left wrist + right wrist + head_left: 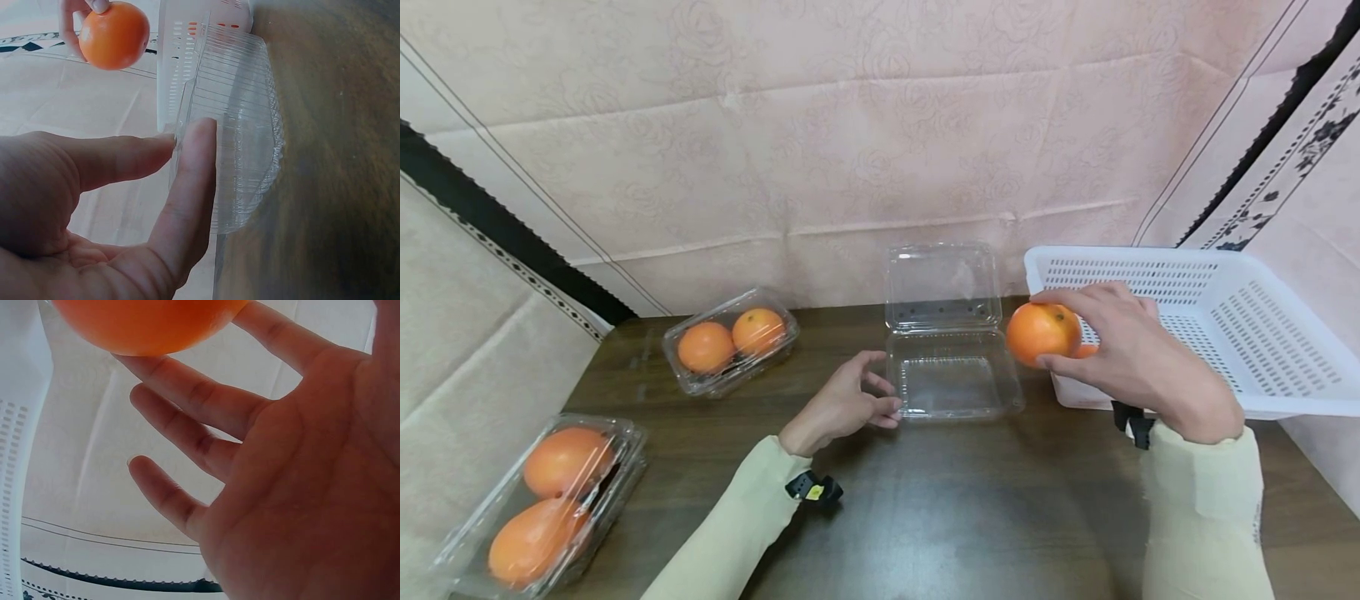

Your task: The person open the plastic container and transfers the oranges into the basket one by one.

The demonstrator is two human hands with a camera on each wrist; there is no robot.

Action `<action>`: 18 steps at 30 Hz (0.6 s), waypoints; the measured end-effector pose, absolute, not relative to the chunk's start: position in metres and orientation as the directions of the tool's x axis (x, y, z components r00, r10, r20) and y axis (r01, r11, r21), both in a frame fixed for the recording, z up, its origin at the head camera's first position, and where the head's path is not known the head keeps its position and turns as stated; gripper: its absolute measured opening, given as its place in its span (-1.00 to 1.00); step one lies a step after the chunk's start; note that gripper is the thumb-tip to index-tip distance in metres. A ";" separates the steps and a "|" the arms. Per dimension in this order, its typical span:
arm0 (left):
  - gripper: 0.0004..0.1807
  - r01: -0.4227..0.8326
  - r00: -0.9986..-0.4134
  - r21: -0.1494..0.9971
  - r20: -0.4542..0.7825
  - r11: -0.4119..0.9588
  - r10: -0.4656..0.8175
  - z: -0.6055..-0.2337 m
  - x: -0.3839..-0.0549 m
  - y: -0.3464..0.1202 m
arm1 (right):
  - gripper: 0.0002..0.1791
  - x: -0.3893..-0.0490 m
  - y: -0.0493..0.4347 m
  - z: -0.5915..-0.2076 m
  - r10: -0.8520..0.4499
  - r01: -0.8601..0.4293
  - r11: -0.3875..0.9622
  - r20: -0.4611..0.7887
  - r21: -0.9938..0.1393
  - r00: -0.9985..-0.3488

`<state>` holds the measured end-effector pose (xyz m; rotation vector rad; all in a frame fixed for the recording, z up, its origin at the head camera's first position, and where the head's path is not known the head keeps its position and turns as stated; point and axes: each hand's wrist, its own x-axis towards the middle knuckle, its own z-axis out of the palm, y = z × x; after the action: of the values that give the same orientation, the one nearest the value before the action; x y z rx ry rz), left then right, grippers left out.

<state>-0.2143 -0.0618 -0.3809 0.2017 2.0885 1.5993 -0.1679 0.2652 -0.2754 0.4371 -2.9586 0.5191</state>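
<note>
A closed near clamshell (628,467) is holding two oranges (568,462). The left hand (842,400), fingers loosely parted, is lying at the left edge of an empty open clamshell (951,387); the right hand (1127,350) is gripping a loose orange (1041,333) beside the white basket (1277,333). Steadying the plastic while lowering the fruit gently should be working best. A closed far clamshell (741,373) is holding two more oranges (758,332).

A creased pink cloth (865,158) backs the brown table (985,508).
</note>
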 end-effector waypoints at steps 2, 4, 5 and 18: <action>-0.14 -0.177 -0.866 0.937 -0.295 0.302 0.405 -0.381 -0.214 -0.062 | -0.27 -0.168 0.267 -0.276 -0.261 -0.300 0.902 0.160 -0.311 -0.952; -0.13 -0.177 -0.866 0.935 -0.296 0.307 0.403 -0.380 -0.214 -0.062 | -0.26 -0.168 0.268 -0.276 -0.257 -0.297 0.903 0.162 -0.310 -0.953; -0.13 -0.177 -0.866 0.935 -0.296 0.307 0.403 -0.380 -0.214 -0.062 | -0.26 -0.168 0.268 -0.276 -0.256 -0.296 0.904 0.163 -0.309 -0.953; -0.13 -0.181 -0.867 0.935 -0.299 0.306 0.400 -0.380 -0.214 -0.061 | -0.26 -0.167 0.278 -0.274 -0.215 -0.251 0.910 0.142 -0.329 -0.966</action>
<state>-0.2139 -0.0612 -0.3798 0.1936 2.0954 1.5939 -0.1674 0.2779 -0.2745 0.3632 -2.9693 0.5325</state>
